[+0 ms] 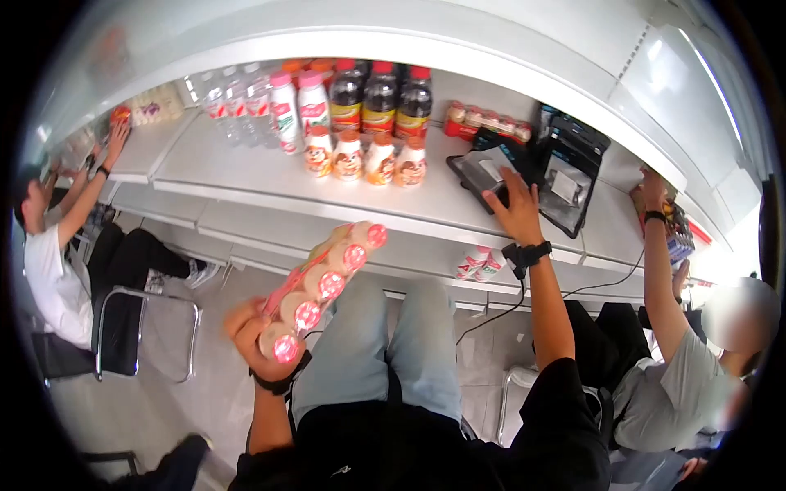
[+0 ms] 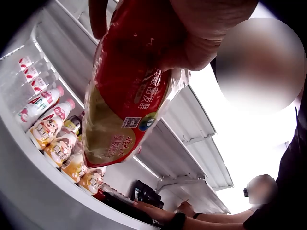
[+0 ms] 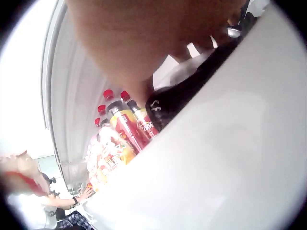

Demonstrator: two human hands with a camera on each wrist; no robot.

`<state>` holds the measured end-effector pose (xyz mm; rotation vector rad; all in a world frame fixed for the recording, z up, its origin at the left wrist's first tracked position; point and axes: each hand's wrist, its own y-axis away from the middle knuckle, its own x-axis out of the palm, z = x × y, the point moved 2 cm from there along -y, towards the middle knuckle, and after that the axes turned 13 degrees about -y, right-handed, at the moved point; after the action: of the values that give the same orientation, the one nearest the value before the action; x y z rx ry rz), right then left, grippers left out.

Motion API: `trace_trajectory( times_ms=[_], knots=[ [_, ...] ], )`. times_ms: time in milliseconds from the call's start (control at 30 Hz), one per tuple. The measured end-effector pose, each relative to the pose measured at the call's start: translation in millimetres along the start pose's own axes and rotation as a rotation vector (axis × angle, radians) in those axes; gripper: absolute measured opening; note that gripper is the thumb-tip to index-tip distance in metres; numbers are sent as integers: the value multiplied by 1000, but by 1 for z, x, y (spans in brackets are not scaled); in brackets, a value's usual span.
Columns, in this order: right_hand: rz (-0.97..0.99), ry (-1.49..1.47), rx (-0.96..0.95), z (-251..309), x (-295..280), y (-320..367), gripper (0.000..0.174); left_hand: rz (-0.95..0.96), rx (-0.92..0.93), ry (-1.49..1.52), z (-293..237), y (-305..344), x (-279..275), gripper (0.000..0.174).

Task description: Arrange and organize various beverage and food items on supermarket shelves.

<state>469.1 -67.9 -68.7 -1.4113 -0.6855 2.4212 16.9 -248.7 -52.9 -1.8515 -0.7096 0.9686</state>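
My left hand (image 1: 246, 331) grips one end of a shrink-wrapped multipack of small drink bottles (image 1: 323, 282) with pink foil caps, held up over my lap and slanting toward the shelf. In the left wrist view the multipack's red wrapper (image 2: 129, 96) fills the middle, with my fingers (image 2: 192, 33) curled round its top. My right hand (image 1: 512, 204) lies flat with fingers spread on a black tablet-like device (image 1: 475, 172) on the white shelf (image 1: 246, 168). The right wrist view shows only my palm (image 3: 144, 38) close up above the black device (image 3: 182, 96).
On the shelf stand dark soda bottles (image 1: 381, 98), white pink-capped bottles (image 1: 299, 106), small cartoon bottles (image 1: 364, 155), water bottles (image 1: 237, 102), a red pack (image 1: 487, 123) and black pouches (image 1: 573, 164). Small bottles (image 1: 479, 262) lie on a lower shelf. People sit at left (image 1: 49, 270) and right (image 1: 679, 368).
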Motion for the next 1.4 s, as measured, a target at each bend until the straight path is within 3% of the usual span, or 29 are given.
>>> trace_trajectory(
  times_ms=[100,233,400,500,600,633,767,867,900,1000,1033,1133,1167,1267,1400],
  knots=[
    [-206,2,-154,25,3,6,67,2,-130,220,18,6,12,49],
    [-250,-140,-249,85,-9,32,60,42,-273,359,29,-5,25,46],
    [123,-781,-59,163,24,45,60,18,-276,441,56,-21,43,50],
    [234,-1024,-1,192,72,31,54,92,-467,717,81,-44,57,50],
    [286,-1251,77,225,109,14,49,204,-523,842,121,-69,68,51],
    [249,-1254,120,234,117,8,54,244,-477,830,135,-78,70,50],
    [13,-917,-42,247,168,-15,50,372,-240,452,209,-105,79,53],
    [9,-783,-97,273,190,-28,52,385,-302,447,258,-107,97,57],
    [66,-794,-56,288,191,-30,61,383,-279,427,275,-105,104,59],
    [40,-934,-101,294,228,-29,68,507,-511,435,306,-96,120,60],
    [58,-932,-127,298,233,-26,78,480,-511,424,311,-98,123,63],
    [88,-942,-68,309,238,-26,81,355,-443,338,324,-106,142,64],
    [68,-982,-13,313,237,-30,80,396,-455,368,328,-113,153,66],
    [23,-912,-91,307,250,-38,80,427,-463,387,351,-115,186,67],
    [108,-996,14,315,237,-42,77,354,-526,438,360,-114,212,72]
  ],
)
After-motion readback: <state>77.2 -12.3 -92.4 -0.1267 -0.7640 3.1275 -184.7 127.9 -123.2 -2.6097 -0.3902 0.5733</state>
